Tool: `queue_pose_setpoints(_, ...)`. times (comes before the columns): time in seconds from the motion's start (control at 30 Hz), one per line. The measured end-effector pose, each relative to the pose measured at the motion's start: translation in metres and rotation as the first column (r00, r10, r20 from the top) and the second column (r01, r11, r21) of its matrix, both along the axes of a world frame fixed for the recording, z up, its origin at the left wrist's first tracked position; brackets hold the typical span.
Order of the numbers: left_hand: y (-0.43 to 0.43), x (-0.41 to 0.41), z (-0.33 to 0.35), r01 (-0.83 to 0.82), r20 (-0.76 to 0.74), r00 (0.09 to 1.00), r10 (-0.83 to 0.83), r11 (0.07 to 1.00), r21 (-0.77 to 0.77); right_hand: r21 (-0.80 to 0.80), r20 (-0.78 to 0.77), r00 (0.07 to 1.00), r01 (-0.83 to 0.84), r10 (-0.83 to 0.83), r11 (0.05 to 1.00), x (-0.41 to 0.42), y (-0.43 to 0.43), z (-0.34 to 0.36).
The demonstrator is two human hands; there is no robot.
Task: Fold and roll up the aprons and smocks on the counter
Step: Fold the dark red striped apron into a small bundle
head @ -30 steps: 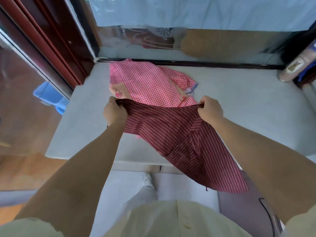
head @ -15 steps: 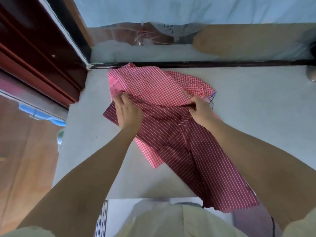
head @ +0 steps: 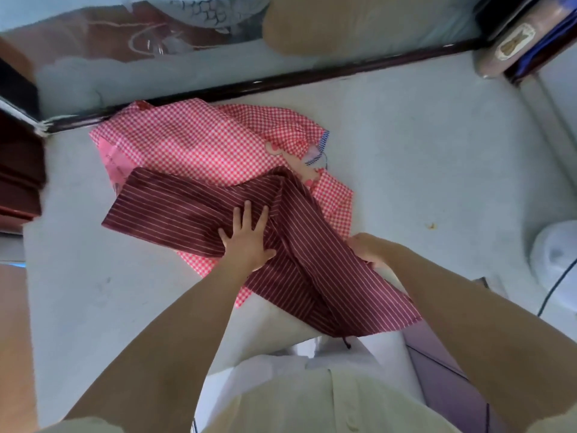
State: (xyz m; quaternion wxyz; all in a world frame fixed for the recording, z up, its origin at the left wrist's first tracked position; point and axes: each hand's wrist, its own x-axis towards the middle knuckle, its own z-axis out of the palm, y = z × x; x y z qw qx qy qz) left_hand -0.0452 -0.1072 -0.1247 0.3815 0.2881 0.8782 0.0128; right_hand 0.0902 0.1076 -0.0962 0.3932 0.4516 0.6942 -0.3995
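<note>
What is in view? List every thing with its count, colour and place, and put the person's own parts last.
striped apron: one, dark red with white stripes, lying over the checked smock, near end hanging past the counter's front edge
checked smock: one, pink and white, on the counter by the back rail, partly under the apron
counter: one, pale grey, middle of view
back rail: one, dark, along the counter's far edge
brown container: one, brown with pale label, far right corner
white round object: one, right edge
black cable: one, beside the white object
crumb: one, yellowish, on the counter right of the garments
shirt: one, cream, bottom of view
left hand: flat on the striped apron
right hand: grips the apron's right edge
</note>
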Motion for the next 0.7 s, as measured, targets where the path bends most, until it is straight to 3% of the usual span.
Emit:
queue_pose_setpoints(0.07, -0.004, -0.001, -0.003, -0.006, -0.013, 1.000, 0.006, 1.000, 0.002, -0.152, 0.038, 0.995, 0.093, -0.088, 0.984, 0.010, -0.004, 0.003)
queue_pose_setpoints(0.17, -0.005, 0.000, -0.005, -0.002, -0.029, 1.000, 0.002, 1.000, 0.003, -0.283, 0.060, 0.998, 0.053, -0.037, 0.958, 0.023, -0.015, -0.001)
queue_pose_setpoints(0.33, -0.009, 0.000, -0.005, 0.029, -0.034, 0.999, -0.029, 1.000, -0.005, -0.290, 0.050, 0.993, -0.086, 0.105, 0.953, 0.027, -0.032, 0.010)
queue_pose_setpoints(0.43, -0.013, -0.002, -0.003, 0.027, -0.029, 0.999, -0.027, 1.000, -0.012, -0.339, 0.000, 0.996, 0.087, -0.093, 0.937, 0.033, -0.022, 0.012)
queue_pose_setpoints(0.5, -0.014, -0.004, -0.002, 0.010, -0.017, 1.000, -0.010, 1.000, -0.004, -0.430, 0.010, 0.962, 0.251, -0.274, 0.867, 0.035, -0.015, 0.012)
queue_pose_setpoints(0.7, -0.019, -0.004, -0.003, -0.004, -0.030, 1.000, 0.003, 0.999, -0.041, -0.525, 0.153, 0.981, 0.184, -0.120, 0.831, 0.034, -0.010, 0.013)
